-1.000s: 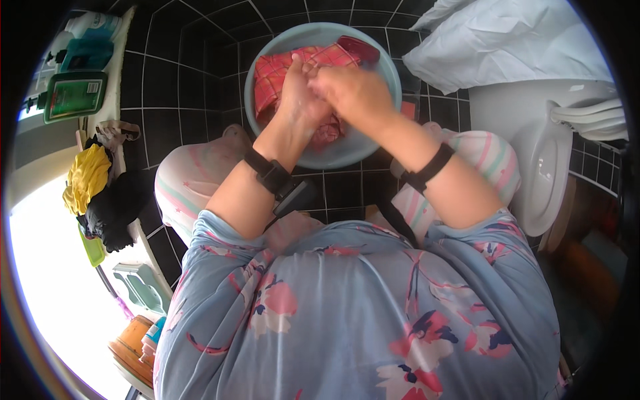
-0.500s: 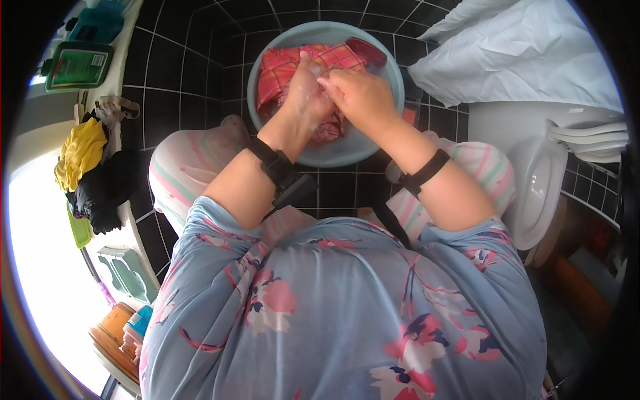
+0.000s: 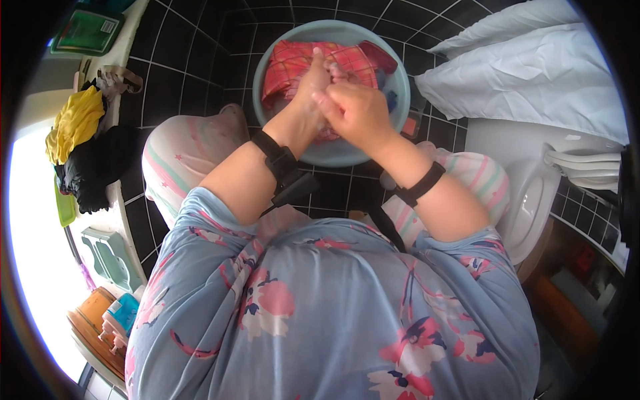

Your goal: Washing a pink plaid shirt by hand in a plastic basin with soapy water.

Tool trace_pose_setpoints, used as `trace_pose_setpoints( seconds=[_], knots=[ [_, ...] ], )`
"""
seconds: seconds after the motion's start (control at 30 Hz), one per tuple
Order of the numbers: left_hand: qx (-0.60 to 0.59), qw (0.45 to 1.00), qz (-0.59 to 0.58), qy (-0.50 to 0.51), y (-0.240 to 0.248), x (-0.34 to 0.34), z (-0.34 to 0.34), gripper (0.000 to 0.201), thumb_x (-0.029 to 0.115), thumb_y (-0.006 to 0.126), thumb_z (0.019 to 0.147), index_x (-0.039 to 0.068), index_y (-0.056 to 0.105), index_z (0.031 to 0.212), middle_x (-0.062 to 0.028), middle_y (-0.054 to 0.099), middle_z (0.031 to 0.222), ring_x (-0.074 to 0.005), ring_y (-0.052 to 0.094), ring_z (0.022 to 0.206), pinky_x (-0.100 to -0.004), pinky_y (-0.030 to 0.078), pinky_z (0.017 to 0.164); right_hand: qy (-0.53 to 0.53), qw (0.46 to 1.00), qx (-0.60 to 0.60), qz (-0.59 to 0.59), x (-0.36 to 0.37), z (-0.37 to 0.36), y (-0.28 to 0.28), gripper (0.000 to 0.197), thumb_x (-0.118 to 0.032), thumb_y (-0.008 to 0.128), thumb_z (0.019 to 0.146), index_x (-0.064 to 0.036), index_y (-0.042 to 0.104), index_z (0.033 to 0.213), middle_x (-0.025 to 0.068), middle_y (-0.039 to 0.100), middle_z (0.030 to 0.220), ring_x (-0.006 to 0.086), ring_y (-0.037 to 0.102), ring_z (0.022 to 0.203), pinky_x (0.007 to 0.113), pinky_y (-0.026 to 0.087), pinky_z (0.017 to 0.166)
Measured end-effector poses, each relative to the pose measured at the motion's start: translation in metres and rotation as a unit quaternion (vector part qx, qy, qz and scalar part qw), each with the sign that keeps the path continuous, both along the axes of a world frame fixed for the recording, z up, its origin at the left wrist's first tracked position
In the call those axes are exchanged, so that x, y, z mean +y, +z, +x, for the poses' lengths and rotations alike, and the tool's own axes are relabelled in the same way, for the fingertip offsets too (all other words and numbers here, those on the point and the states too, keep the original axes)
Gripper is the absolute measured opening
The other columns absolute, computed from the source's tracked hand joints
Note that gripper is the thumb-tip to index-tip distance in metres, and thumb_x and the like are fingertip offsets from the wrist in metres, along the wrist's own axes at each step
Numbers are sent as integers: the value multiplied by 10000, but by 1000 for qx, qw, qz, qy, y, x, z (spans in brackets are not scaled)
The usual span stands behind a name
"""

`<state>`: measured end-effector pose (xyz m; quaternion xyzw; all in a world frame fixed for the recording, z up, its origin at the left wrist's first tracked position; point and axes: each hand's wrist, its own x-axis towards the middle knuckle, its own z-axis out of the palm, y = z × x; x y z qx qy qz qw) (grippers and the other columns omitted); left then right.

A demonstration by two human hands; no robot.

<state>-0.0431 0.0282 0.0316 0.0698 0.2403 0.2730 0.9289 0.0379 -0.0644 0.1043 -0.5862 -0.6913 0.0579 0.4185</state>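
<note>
The left hand [image 3: 312, 87] and the right hand [image 3: 360, 112] are brought together over a light blue basin [image 3: 333, 157], the 2 of them touching. The left hand is turned with its palm toward the right, its thumb stretched upward; its fingers are partly covered by the right hand, so it cannot be told whether anything is held in them. The right hand is bent inward, with its thumb laid against the base of the left palm; its fingertips are hidden, and whether cloth is gripped there cannot be told. The red checked cloth [image 3: 283, 72] is spread in the basin beneath the 2 hands, seen to the left of the left hand, beyond both hands, and as a bunched part just below them. A darker red object [image 3: 378, 57] is seen beyond the right hand, against the basin's far right side, and a blue patch is seen to the right of that hand, inside the basin, too unclear to be named. A pinkish block [image 3: 410, 127] is placed outside the basin, right of the right hand. A black band [image 3: 277, 158] is worn behind the left hand and another black strap [image 3: 425, 187] behind the right. Well to the left of the left hand, a yellow cloth [image 3: 75, 125] is hung beside a black cloth [image 3: 93, 170].
</note>
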Motion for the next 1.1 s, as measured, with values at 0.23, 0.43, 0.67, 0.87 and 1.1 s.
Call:
trace_pose_setpoints(
  seconds=[0.23, 0.43, 0.67, 0.87, 1.1],
  knots=[
    [139, 988, -59, 17, 54, -19, 14, 424, 505, 320, 1039, 124, 473, 931, -28, 530, 851, -184, 578, 776, -369, 526, 719, -110, 988, 2, -110, 13, 28, -10, 322, -276, 647, 902, -76, 598, 655, 106, 568, 611, 302, 579, 545, 390, 436, 505],
    [76, 997, -2, -11, 33, 1, 5, 432, 496, 318, 1043, 131, 481, 880, 8, 509, 735, -164, 541, 709, -332, 503, 736, 6, 1000, 3, 20, 4, -5, 0, 310, -278, 632, 906, -77, 602, 673, 86, 586, 624, 302, 591, 569, 387, 455, 519],
    [143, 987, -55, -40, 69, -12, 3, 460, 528, 299, 1034, 115, 501, 1042, -55, 570, 1037, -193, 565, 962, -416, 506, 888, -110, 987, 17, -118, 19, 23, -6, 354, -329, 599, 925, -79, 624, 675, 90, 604, 639, 309, 609, 592, 397, 454, 526],
    [23, 998, 45, -31, 48, -4, 4, 453, 510, 293, 1041, 136, 524, 932, -15, 573, 827, -198, 576, 773, -401, 517, 795, -5, 1000, -26, 11, 9, -1, 4, 374, -318, 639, 889, -89, 590, 597, 81, 640, 637, 271, 630, 561, 377, 480, 500],
    [179, 982, -62, -8, 64, -13, 9, 427, 498, 325, 1040, 131, 540, 1008, -42, 602, 929, -174, 577, 821, -352, 509, 713, -87, 993, -3, -74, 19, 20, -1, 365, -314, 634, 896, -85, 603, 614, 87, 589, 604, 288, 603, 563, 390, 459, 509]
  ],
)
